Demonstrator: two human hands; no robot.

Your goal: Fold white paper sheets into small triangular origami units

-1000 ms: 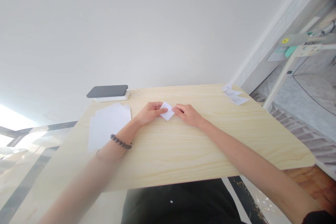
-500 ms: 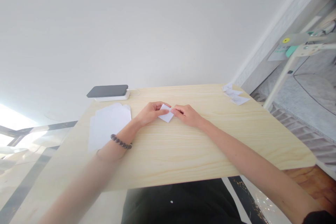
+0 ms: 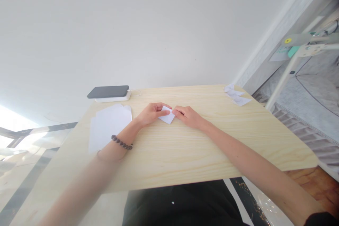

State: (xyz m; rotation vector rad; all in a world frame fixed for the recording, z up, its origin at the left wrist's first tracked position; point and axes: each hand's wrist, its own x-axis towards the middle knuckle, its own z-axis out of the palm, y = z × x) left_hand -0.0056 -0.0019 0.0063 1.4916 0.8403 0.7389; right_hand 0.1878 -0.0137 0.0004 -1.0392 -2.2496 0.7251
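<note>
A small folded piece of white paper (image 3: 166,118) is between my two hands, above the middle of the wooden table (image 3: 169,155). My left hand (image 3: 151,113) grips its left side, the thumb lying across the top face and the fingers behind. At the paper's right corner, my right hand (image 3: 187,116) pinches with thumb and curled forefinger. Just left of my left forearm lie sheets of white paper (image 3: 108,123), partly covered by that arm. Exactly how the paper is folded is too small to tell.
At the back left, a dark phone (image 3: 108,91) rests on a white block, a white cable (image 3: 136,91) beside it. Several folded white paper pieces (image 3: 238,97) lie at the back right corner. A pale wall rises behind the table; a white metal frame (image 3: 288,67) stands to the right.
Almost nothing differs. Both hands keep their hold on the folded paper, and my left thumb has shifted very slightly to the left.
</note>
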